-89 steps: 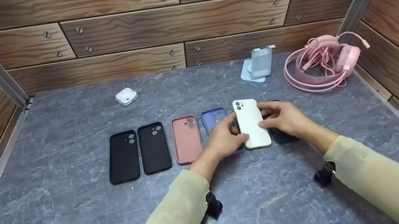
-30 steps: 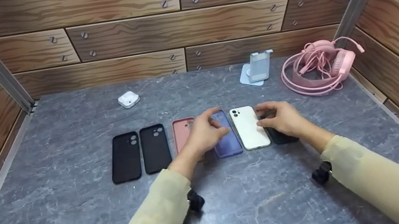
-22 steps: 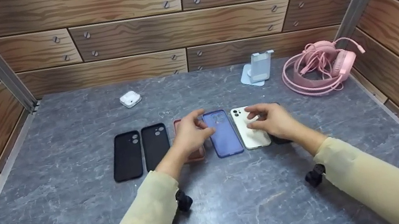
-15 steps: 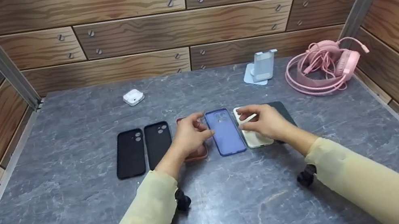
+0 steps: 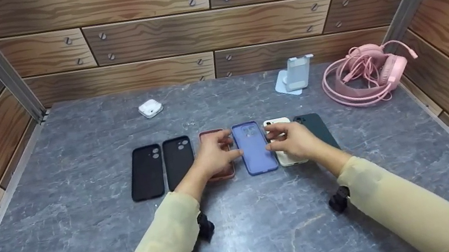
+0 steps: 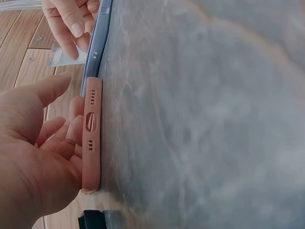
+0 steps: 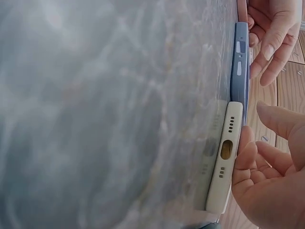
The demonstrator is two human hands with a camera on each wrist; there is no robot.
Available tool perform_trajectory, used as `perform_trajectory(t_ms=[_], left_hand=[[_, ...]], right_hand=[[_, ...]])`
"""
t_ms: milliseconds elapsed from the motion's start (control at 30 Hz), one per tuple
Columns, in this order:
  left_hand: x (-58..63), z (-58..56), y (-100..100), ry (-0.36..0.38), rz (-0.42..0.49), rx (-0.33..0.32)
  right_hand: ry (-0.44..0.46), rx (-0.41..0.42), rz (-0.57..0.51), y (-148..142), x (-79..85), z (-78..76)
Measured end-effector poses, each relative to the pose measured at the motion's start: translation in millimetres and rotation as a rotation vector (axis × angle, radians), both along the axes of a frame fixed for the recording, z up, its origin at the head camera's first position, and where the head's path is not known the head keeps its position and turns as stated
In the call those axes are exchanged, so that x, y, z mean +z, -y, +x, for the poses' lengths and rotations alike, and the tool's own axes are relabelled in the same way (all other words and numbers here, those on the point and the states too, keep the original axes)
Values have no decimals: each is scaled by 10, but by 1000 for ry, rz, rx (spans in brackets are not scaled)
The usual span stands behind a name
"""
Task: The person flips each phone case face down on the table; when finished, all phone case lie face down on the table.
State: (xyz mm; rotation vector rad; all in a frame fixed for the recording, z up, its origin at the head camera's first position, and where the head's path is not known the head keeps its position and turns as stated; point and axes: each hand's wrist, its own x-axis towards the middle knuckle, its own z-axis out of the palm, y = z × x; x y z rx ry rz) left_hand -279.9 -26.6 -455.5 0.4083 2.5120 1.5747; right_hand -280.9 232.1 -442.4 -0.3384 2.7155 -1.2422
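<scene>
A row of phone cases lies on the table. In its middle is the blue-purple phone case (image 5: 255, 150), flat, with a hand at either long side. My left hand (image 5: 214, 153) hovers over the pink phone case (image 6: 92, 138), hiding much of it, its thumb and fingertips at the blue case's left edge. Over the white phone case (image 7: 224, 157) is my right hand (image 5: 293, 137), thumb and fingers at the blue case's right edge. Both wrist views show thumbs apart from loosely bent fingers, nothing gripped.
Two black phone cases, one outermost (image 5: 146, 173) and one inner (image 5: 178, 159), lie at left. A dark green phone case (image 5: 321, 127) ends the row at right. Behind are a white earphone case (image 5: 150, 108), a light-blue phone stand (image 5: 298, 73) and a pink headset (image 5: 388, 69).
Both hands have let go of the white case, which now lies flat. The left hand moved left over the pink case; the right hand then moved left over the white case, beside the blue one.
</scene>
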Motion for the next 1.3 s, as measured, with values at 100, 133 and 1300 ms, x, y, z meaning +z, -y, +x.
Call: perform_trajectory(t_ms=[100,133,1300], left_hand=[[-2,-7,-4,-13,-18,-2],[-3,-8,-4,-17,-22,-2],[-3,53,-78,-105,-243,-25]], right_hand=[[-2,-1,5,4,-8,2],[-4,-1,9,7,-10,3],[-39,35,173,59,7,35]])
